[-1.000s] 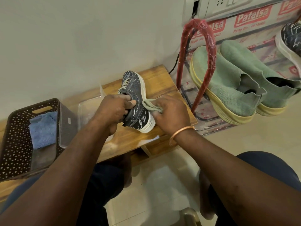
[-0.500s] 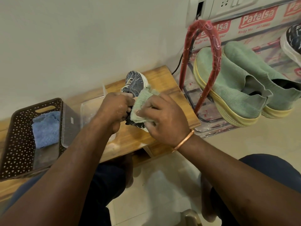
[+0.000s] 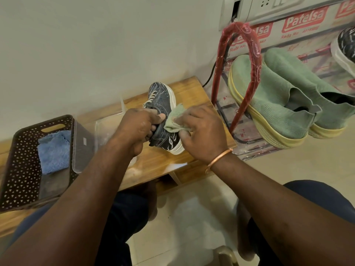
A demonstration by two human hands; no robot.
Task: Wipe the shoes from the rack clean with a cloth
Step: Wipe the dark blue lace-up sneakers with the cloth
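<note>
Wiping is the step in hand: the left hand [image 3: 139, 127] is clamped around the collar of the dark patterned shoe [image 3: 163, 116], which sits tilted on the wooden bench [image 3: 194, 93], while the right hand [image 3: 201, 133] pinches a folded green cloth [image 3: 175, 120] against the shoe's side above the white sole. The next move probably calls for firm strokes along the upper and sole edge, turning the shoe to reach untouched parts, before the green shoes [image 3: 278, 104] on the rack [image 3: 238, 60] get their turn.
</note>
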